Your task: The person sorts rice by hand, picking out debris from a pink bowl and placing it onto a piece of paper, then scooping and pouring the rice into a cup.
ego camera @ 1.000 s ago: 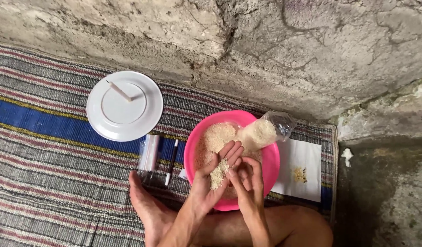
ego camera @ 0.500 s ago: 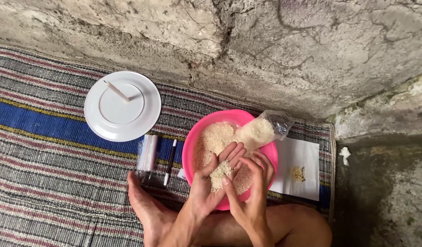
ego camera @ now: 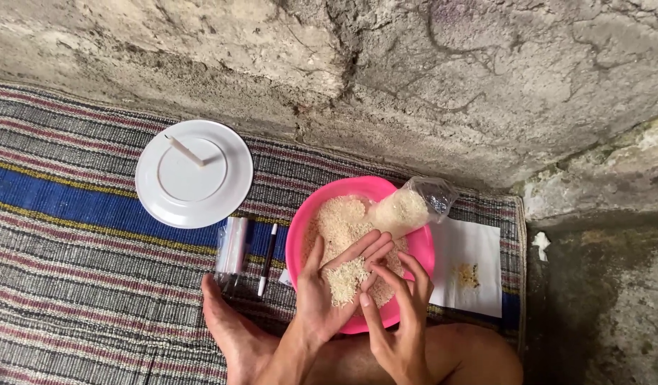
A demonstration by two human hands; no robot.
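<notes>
Right now your left hand point(ego camera: 329, 289) is lying palm up and flat open over the pink bowl point(ego camera: 307, 221), cradling a little heap of rice point(ego camera: 347, 279). Your right hand point(ego camera: 400, 314) is hovering just beside it, fingers spread loose, fingertips point(ego camera: 372, 267) picking at the grains. More rice is sitting in the bowl, and a clear bag of rice point(ego camera: 407, 208) is leaning on the far rim. A white sheet point(ego camera: 479, 249) is lying to the right, a pen point(ego camera: 267, 260) and white plate point(ego camera: 193, 173) to the left, all on the striped mat point(ego camera: 72, 285).
</notes>
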